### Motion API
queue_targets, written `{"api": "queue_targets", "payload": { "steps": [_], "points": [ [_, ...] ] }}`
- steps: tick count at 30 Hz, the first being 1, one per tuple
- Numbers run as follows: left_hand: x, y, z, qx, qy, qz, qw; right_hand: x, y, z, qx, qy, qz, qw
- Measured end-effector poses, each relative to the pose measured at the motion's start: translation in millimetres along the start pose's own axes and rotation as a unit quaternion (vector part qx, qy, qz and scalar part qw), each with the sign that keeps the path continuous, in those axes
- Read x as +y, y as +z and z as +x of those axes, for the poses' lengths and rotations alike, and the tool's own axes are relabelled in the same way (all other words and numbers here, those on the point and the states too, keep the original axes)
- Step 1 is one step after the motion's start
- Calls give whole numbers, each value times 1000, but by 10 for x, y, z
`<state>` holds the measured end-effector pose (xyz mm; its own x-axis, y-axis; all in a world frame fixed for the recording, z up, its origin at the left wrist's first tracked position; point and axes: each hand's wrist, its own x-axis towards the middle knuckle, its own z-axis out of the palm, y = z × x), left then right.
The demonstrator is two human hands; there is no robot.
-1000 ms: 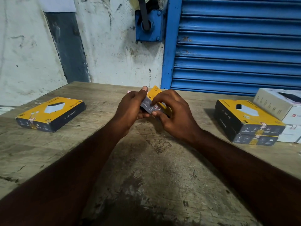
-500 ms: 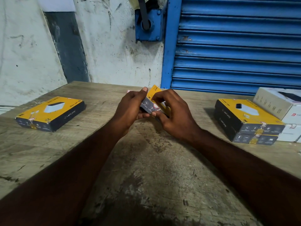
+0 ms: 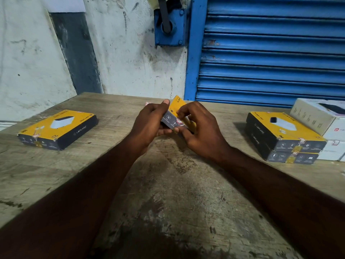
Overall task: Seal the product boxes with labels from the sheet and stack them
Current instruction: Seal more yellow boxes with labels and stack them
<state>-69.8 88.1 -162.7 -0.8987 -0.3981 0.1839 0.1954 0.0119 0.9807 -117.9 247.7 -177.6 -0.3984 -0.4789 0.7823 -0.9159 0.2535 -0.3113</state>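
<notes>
Left hand (image 3: 149,124) and right hand (image 3: 201,131) fingers clamped on tilted yellow box (image 3: 177,113) above tabletop (image 3: 168,193). Single box (image 3: 57,128) far left; two-box stack (image 3: 283,137) right.

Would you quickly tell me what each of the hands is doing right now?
Left hand: closed, holding the yellow and black cardboard product box raised off the wooden table.
Right hand: closed on the same box, fingertips pinching its end.
</notes>
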Motion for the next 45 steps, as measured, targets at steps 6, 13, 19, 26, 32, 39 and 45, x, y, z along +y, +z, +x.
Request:
{"api": "queue_targets", "payload": {
  "steps": [6, 13, 19, 26, 32, 39, 45],
  "points": [
    [16, 28, -31, -8, -16, 2, 1000, -3, 37, -15, 32, 14, 19, 999],
    [-28, 35, -15, -9, -42, -7, 999, 4, 50, -11, 35, 12, 18, 999],
    [-45, 45, 7, 9, -47, -11, 999, 14, 52, -8, 39, 8, 23, 999],
    [-94, 37, 56, 13, -47, -6, 999, 25, 54, -16, 33, 16, 40, 999],
    [-107, 31, 73, 15, -48, -1, 999, -9, 26, -10, 28, 15, 27, 999],
    [-121, 16, 103, 15, -50, 3, 999, -37, 16, -10, 25, 12, 13, 1000],
    [-108, 24, 84, 22, -57, -6, 998, -37, 23, -17, 16, -2, 6, 1000]
  ]
}}
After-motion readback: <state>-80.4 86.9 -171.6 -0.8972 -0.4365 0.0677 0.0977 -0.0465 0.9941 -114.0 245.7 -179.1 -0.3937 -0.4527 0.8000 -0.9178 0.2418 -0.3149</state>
